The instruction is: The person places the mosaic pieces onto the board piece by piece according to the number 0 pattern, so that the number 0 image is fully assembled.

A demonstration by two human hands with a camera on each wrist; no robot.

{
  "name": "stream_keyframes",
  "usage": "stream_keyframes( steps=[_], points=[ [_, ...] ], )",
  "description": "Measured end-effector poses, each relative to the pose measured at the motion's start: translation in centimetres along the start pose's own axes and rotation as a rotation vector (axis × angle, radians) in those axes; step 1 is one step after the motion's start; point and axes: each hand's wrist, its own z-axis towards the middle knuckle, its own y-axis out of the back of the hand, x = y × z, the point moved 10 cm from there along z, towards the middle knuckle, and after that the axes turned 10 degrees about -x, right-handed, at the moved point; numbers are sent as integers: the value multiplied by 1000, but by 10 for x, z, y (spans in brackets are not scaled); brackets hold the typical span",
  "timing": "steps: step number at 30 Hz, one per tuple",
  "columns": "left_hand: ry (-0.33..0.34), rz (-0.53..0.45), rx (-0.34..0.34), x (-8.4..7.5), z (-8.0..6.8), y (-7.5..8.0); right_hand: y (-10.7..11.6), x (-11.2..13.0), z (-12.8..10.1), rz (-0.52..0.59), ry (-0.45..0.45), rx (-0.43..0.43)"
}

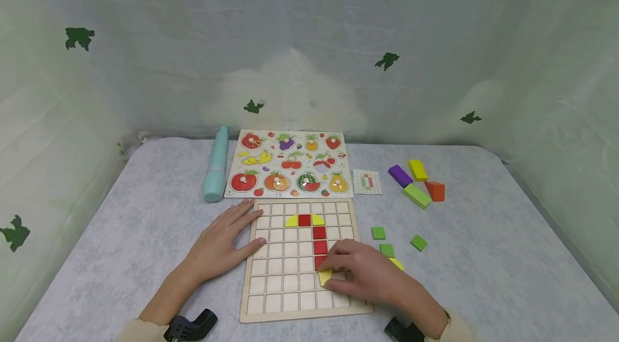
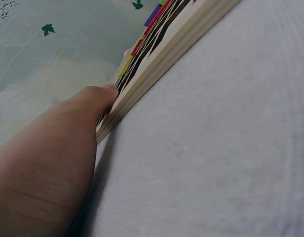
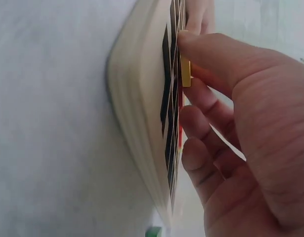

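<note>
A wooden grid board [image 1: 290, 299] lies flat on the table, with red squares [image 1: 319, 247] in a column and another red square [image 1: 304, 220] between two yellow rounded pieces [image 1: 292, 221] near the top. My left hand [image 1: 220, 248] rests on the board's left edge, fingers spread and fairly straight; in the left wrist view its thumb [image 2: 100, 96] lies at the rim. Between thumb and fingers my right hand [image 1: 365, 272] pinches a yellow piece [image 3: 186, 74], right at the grid below the lowest red square. Part of that piece is hidden by the fingers.
Behind the board lie a fruit puzzle [image 1: 295, 144], a light-blue cylindrical case [image 1: 216, 170] and a small pattern card [image 1: 367, 182]. To the right are green squares [image 1: 379, 233], a yellow piece [image 1: 396, 263] partly behind the right hand, and purple [image 1: 400, 176], yellow, green and orange blocks.
</note>
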Motion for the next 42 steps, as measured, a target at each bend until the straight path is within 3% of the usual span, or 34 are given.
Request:
stream_keyframes(
  steps=[17,22,30,37,42],
  points=[
    [19,-4,13,0,-1,1,1,-4,0,8,-29,17],
    [21,-4,13,0,-1,0,18,-22,-3,-21,-122,-14],
    [17,-8,5,0,-1,1,51,-58,-11,-115,-184,-108],
    [14,-2,3,-1,0,1,64,-91,-21,-221,-335,-90],
    [14,-4,5,-1,0,1,68,-105,-26,-213,-353,-82]
  ],
)
